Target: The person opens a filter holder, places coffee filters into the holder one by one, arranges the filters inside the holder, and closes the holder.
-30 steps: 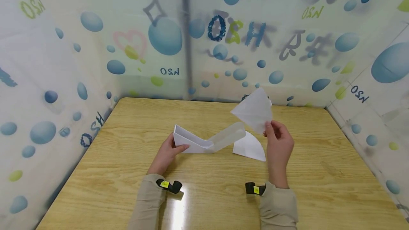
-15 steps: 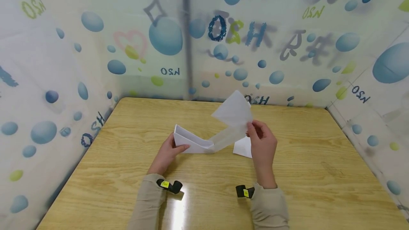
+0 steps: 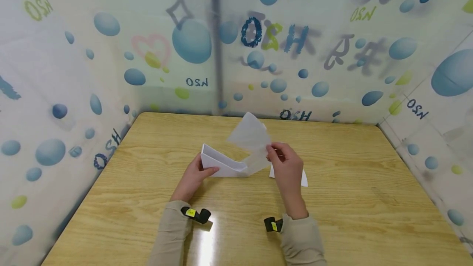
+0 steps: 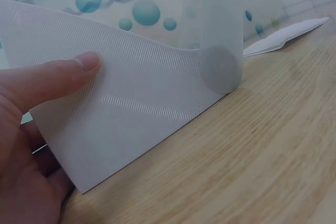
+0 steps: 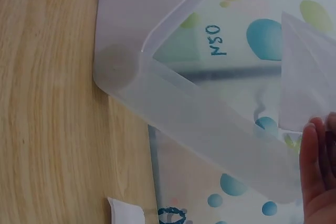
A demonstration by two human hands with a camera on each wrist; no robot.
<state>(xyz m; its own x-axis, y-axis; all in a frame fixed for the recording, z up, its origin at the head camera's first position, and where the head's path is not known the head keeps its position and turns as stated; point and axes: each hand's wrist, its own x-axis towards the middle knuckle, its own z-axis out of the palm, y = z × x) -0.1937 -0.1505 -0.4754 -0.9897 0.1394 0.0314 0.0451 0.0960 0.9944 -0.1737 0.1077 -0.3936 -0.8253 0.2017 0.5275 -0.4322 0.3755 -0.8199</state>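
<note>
My left hand point(image 3: 194, 177) grips the left end of a white, wedge-shaped case point(image 3: 225, 166), with the thumb on its ribbed front wall point(image 4: 131, 87). The case stands on the wooden table, its top open. From its right end a translucent hinged lid point(image 5: 210, 124) slants up and to the right. My right hand point(image 3: 287, 168) pinches the lower right corner of a white, fan-shaped paper coffee filter point(image 3: 248, 132) between thumb and fingers. That filter is held up in the air, behind and above the lid in the head view.
Another white fan-shaped filter point(image 3: 304, 179) lies on the wooden table point(image 3: 354, 200), partly hidden behind my right hand. A patterned curtain point(image 3: 318, 73) stands behind the table's back edge and along both sides.
My right hand has moved left with the coffee filter, from right of the lid to over it, and the filter has come slightly lower. My left hand and the case have stayed still.
</note>
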